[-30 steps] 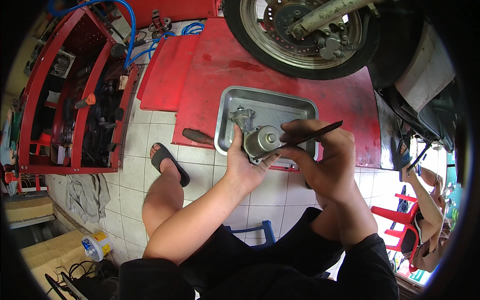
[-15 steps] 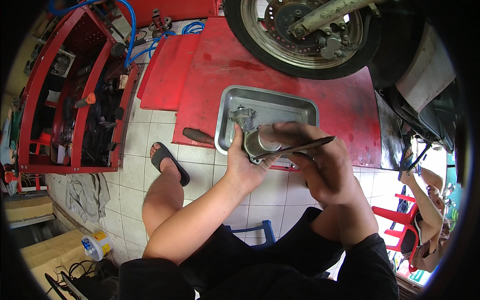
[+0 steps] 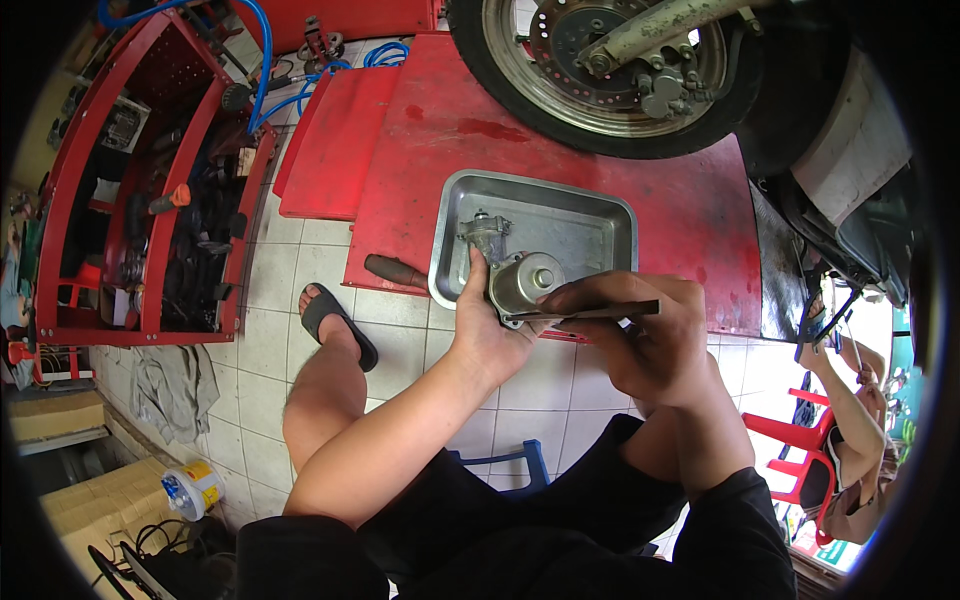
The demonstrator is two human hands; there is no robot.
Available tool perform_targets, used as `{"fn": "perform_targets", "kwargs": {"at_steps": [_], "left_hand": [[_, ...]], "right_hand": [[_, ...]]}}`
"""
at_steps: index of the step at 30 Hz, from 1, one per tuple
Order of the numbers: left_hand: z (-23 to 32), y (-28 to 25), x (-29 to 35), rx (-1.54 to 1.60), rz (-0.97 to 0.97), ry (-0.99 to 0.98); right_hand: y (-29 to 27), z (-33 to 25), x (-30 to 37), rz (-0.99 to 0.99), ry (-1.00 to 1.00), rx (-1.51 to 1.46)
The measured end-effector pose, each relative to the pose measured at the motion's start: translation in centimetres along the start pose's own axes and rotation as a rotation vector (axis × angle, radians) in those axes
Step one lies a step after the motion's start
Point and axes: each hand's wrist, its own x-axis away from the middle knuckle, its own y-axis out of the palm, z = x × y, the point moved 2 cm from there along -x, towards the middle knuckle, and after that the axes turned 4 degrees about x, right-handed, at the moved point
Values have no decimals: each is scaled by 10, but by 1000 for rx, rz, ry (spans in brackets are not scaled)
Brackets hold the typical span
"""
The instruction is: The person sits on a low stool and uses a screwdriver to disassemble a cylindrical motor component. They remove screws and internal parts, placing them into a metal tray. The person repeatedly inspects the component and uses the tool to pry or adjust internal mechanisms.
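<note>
My left hand (image 3: 490,338) is closed round a silver metal engine part with a round, drum-like housing (image 3: 518,285), a small raised boss on its end and a flange with bolt holes. In my right hand (image 3: 665,350) a thin, flat, dark strip (image 3: 620,311) is pinched between thumb and fingers. Its inner end lies against or close to the housing's lower side; contact cannot be made out. Both hands are over the near edge of a metal tray (image 3: 622,225). Beyond the left thumb shows a grey metal fitting (image 3: 487,232); whether it joins the held part is unclear.
The tray rests on a red platform (image 3: 400,170), below a motorcycle wheel (image 3: 600,140). A dark-handled tool (image 3: 396,270) lies left of the tray. Further left stands a red tool cart (image 3: 160,335). A blue stool (image 3: 535,465) is beneath me; another person's leg (image 3: 850,400) shows at right.
My right hand has drawn down and back from the housing's top, uncovering its end. The strip has turned closer to level. My left hand holds the part in the same place.
</note>
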Motion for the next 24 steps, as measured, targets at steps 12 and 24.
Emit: {"fn": "perform_targets", "kwargs": {"at_steps": [12, 24], "left_hand": [[-1, -9, -10, -103, 74, -48], [10, -3, -2, -118, 87, 34]], "right_hand": [[3, 7, 3, -47, 14, -217], [18, 16, 9, 174, -55, -239]]}}
